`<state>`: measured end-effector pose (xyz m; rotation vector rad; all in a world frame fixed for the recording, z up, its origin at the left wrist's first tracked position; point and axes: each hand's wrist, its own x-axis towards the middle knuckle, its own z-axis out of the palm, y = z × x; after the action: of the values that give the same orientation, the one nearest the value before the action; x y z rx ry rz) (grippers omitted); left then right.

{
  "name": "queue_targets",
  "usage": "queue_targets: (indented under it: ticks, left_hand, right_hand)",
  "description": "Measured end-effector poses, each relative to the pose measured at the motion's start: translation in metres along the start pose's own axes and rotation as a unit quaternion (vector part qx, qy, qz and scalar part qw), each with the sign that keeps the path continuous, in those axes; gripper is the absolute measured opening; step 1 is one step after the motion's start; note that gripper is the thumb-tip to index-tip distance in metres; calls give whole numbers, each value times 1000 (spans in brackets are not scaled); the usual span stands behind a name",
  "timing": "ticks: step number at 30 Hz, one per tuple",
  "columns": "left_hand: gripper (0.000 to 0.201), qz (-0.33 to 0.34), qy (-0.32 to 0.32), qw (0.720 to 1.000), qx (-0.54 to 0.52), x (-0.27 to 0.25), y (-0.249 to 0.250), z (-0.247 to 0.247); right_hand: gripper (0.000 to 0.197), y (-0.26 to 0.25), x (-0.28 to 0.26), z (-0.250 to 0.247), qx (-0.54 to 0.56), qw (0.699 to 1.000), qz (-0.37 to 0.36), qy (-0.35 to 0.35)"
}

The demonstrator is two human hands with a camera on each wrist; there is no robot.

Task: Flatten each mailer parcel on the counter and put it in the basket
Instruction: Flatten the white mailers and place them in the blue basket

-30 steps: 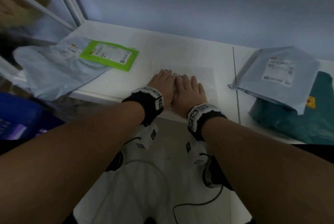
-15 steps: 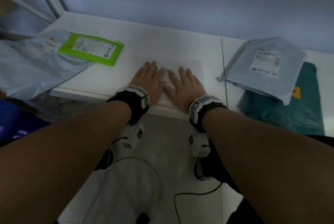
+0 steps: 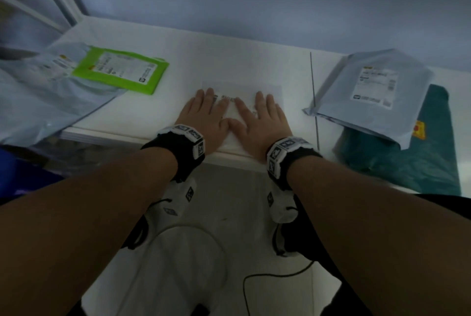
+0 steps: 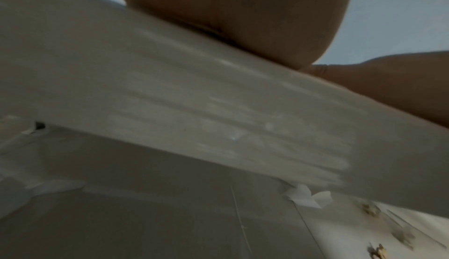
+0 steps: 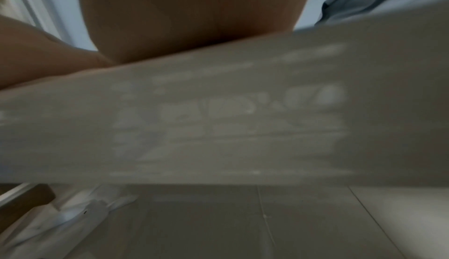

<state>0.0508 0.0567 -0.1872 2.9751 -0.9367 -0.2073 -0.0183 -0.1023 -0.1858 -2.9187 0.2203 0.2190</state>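
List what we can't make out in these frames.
- Basket: head view shows only a dark blue shape at the left edge, cut off; can't confirm.
- White mailer: its label print is mostly under the left hand and right hand.
- Wrist views: blurred, fingers hidden behind the counter edge.
- Teal mailer: partly under the grey mailer.

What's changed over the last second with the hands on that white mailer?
Both hands have slid apart on the white mailer: the left hand went left, the right hand right, fingers still flat and pressing. Nothing was picked up or let go. The green mailer, grey mailer and teal mailer lie as before.
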Motion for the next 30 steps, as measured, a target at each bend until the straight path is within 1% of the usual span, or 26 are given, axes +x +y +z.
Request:
queue_targets:
  ticks: [3,5,6,8,10,11,14,17,18,20,25,26,28,30]
  left_hand:
    - [61,-2,0,1000,-9,-1,0,-1]
    - [61,2,3,1000,-9,-2,-2,-1]
    - [62,8,-1,1000,-9,-3,-3,-1]
    - [63,21,-10,1000,-3,-3,-5,0]
    - [63,24,-8,1000,0,-3,-7,1]
    - [63,22,-4,1000,0,-3,-8,1]
    - [61,20,7,1000,-11,-3,-8,4]
    - [66,23,20,1000,-1,-5,-6,4]
    - [65,20,20,1000,-1,-5,-5,3]
    - [63,11,3,1000,-12,-5,-4,0]
    - [67,-9,-74,995,-61,9,-6,-22]
    - [64,-10,-74,995,-63,13,-8,-28]
    - [58,-5,-48,998,-48,17,-10,-33]
    - [62,-8,-28,999,-40,17,-9,-27]
  right_hand:
    - [70,1,0,-1,-9,1000,-3,-15]
    - [67,4,1,-5,-29,999,-18,-21]
    - [65,6,0,-8,-44,999,-30,-12]
    - [60,10,-3,-10,-75,995,-50,32]
    - [57,10,-6,-7,-66,995,-47,55]
    - [57,9,-7,-3,-49,997,-38,49]
    - [60,12,-1,3,-22,999,-26,-1]
    - [62,13,2,0,-22,999,-25,-18]
    - [62,12,2,-1,-22,999,-24,-24]
    - [61,11,1,-4,-22,999,-21,-31]
    - [57,8,9,-21,-24,998,-12,-50]
    - [55,8,13,-26,-36,998,-17,-46]
    - [52,6,18,-32,-51,998,-25,-17]
    - [48,2,18,-29,-46,998,-25,21]
